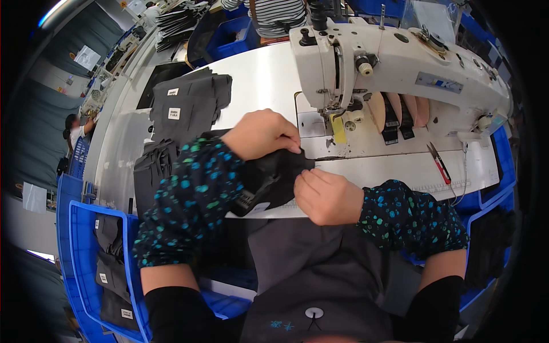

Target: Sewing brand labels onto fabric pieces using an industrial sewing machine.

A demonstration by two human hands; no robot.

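Note:
A piece of black fabric lies at the front of the white sewing table, bunched between my two hands. My left hand pinches its upper edge between thumb and fingers. At its right edge my right hand is closed, fingertips pressed on the cloth. Just beyond the hands stands a white sewing machine, its needle area right of my left hand. A yellow strip sits beside the presser foot. Left of my left hand is a stack of dark grey fabric pieces with white labels.
Red-handled thread snips lie on the table's right. Black straps and pink pieces rest under the machine arm. A blue bin at lower left holds labelled grey pieces. More dark fabric hangs at the table's left. Other people sit farther off.

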